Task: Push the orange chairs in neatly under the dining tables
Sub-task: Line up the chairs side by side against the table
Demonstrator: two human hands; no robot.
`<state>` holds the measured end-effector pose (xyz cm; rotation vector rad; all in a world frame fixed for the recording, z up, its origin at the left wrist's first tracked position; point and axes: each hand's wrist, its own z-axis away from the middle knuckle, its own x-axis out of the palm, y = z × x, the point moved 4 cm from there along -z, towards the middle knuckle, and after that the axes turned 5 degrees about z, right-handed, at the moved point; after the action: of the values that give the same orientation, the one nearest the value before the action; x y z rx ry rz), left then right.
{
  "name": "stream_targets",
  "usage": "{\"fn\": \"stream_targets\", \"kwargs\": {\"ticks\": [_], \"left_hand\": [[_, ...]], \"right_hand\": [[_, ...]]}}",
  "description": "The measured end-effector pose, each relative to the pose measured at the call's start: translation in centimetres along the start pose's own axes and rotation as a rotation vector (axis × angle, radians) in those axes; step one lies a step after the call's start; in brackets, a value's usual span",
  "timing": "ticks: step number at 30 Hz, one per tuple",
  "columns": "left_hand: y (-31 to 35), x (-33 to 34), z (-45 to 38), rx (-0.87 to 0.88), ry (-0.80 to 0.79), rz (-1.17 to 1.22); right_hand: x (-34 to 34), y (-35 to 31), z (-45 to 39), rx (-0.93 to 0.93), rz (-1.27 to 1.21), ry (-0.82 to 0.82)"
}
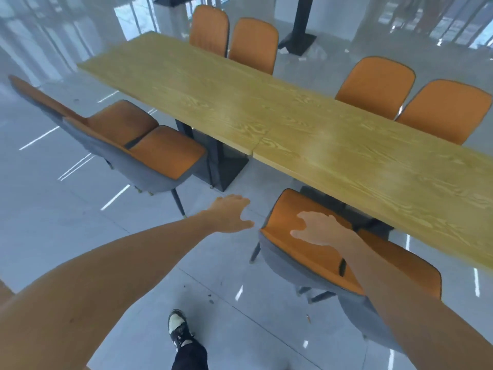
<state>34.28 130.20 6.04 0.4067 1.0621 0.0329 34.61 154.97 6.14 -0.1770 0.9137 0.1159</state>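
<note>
Grey floor [66,222], orange chair [288,236] (hands apart)

So 4 chairs [373,89] sit on the far side of the long table [266,113], 2 pulled-out chairs [138,145] near-left, and 2 more [320,252] near-right, seats partly under the tabletop.

Eight orange chairs stand around the long run of tables: two pulled out at the near left [114,121] [165,153], two at the near right [293,236] [394,265], and four along the far side [209,29] [253,44] [376,84] [445,110]. Two wooden table tops [186,84] [386,169] sit end to end. One shoe [177,329] shows on the floor.
</note>
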Motion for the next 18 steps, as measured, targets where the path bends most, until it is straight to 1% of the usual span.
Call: {"fn": "stream_targets", "kwargs": {"ticks": [2,6,8,10,13,18], "left_hand": [[-5.3,-3.3,0.5,0.005,0.057,-0.042],[-15.1,-9.9,2.3,0.019,0.099,-0.095],[-20.0,-13.1,3.1,0.012,0.147,-0.093],[-23.5,-15.6,3.9,0.006,0.192,-0.076],[-30.8,-19.3,3.9,-0.038,0.210,-0.075],[-43.1,-23.4,1.1,-0.112,0.214,-0.068]], "right_hand": [[-2.5,-5.6,-3.0,-0.002,-0.011,0.011],[-7.0,-16.6,-8.6,-0.037,-0.019,0.058],[-9.1,-22.0,-11.3,-0.062,-0.001,0.097],[-11.2,-26.5,-12.5,-0.095,-0.007,0.136],[-14.3,-34.3,-16.3,-0.177,-0.010,0.209],[-17.3,-43.8,-24.9,-0.198,-0.046,0.239]]}}
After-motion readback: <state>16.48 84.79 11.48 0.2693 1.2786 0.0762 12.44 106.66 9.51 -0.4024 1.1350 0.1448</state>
